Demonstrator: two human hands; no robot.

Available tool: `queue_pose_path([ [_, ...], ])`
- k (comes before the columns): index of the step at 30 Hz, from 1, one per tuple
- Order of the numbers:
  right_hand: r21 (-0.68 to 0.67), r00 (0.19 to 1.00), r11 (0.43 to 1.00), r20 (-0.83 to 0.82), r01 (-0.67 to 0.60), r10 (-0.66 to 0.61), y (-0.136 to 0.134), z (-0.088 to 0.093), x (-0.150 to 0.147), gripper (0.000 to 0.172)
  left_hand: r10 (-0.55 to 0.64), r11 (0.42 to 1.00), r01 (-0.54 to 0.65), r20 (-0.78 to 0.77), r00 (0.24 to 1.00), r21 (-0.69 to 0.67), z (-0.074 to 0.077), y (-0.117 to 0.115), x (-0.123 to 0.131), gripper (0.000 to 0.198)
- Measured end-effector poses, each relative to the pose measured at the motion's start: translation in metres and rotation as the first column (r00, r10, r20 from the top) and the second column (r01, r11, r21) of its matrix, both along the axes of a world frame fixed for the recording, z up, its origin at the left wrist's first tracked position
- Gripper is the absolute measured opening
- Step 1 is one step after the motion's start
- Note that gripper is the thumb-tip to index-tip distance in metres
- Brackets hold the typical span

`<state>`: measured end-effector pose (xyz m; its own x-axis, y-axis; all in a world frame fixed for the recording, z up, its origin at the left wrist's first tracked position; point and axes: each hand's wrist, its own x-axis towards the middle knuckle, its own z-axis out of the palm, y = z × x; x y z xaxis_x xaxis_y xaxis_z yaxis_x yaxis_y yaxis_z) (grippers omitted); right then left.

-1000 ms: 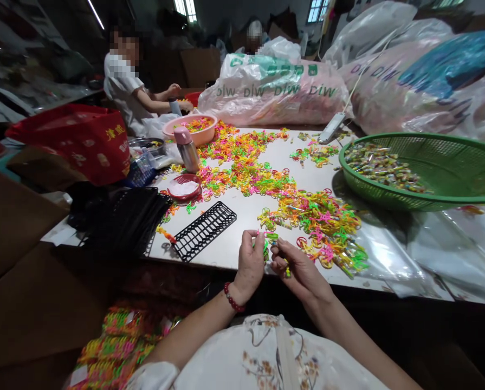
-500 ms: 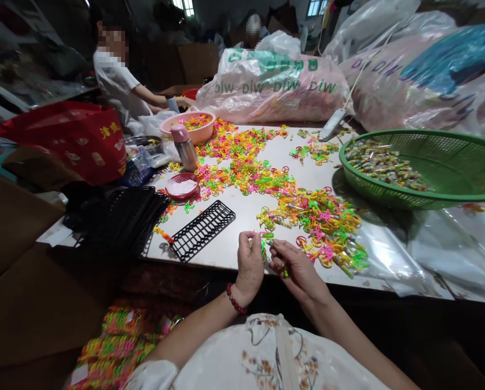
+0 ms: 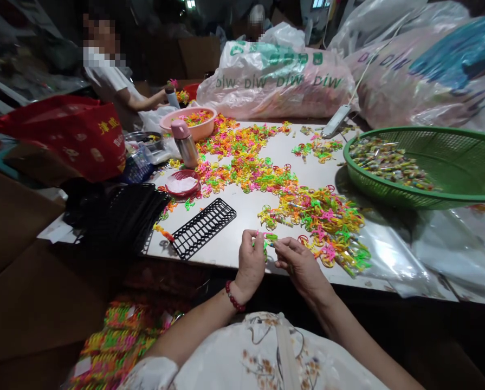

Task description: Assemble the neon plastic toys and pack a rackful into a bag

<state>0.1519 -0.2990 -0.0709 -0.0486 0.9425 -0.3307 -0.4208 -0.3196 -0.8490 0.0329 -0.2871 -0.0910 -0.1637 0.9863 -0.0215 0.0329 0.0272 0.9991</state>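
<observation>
My left hand (image 3: 250, 262) and my right hand (image 3: 301, 265) meet at the near edge of the white table (image 3: 234, 244). Between their fingertips they pinch a small green plastic toy piece (image 3: 267, 238). The left wrist wears a red bead bracelet (image 3: 233, 297). Just beyond the hands lies a heap of small neon plastic pieces (image 3: 323, 222) in green, pink, yellow and orange. A black plastic grid rack (image 3: 204, 227) lies flat to the left of my hands.
A green basket (image 3: 449, 189) holding small wrapped items stands at the right. Farther back are a pink bowl (image 3: 190, 123), a pink-capped bottle (image 3: 184, 143), a small red dish (image 3: 182, 184), a red bag (image 3: 69, 135) and large plastic sacks (image 3: 283, 86). Another person (image 3: 112, 81) works at the far left.
My hands stay together on the small green piece with only slight finger shifts. The person at the far left has raised a hand holding a bottle. The view tilted slightly.
</observation>
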Motion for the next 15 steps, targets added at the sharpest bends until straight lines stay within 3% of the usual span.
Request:
queue_pose_path([
  [7, 0.015, 1.000, 1.000, -0.009, -0.021, 0.021, -0.0028, 0.0005, -0.0033, 0.032, 0.086, 0.993, -0.072, -0.146, 0.986, 0.097, -0.0008, -0.0043, 0.0033, 0.013],
  [15, 0.206, 0.943, 0.977, 0.334, -0.057, -0.016, -0.0069, 0.0028, -0.0061, 0.032, 0.114, 0.993, -0.112, -0.052, 0.992, 0.049, -0.0022, -0.0011, 0.0065, 0.013],
])
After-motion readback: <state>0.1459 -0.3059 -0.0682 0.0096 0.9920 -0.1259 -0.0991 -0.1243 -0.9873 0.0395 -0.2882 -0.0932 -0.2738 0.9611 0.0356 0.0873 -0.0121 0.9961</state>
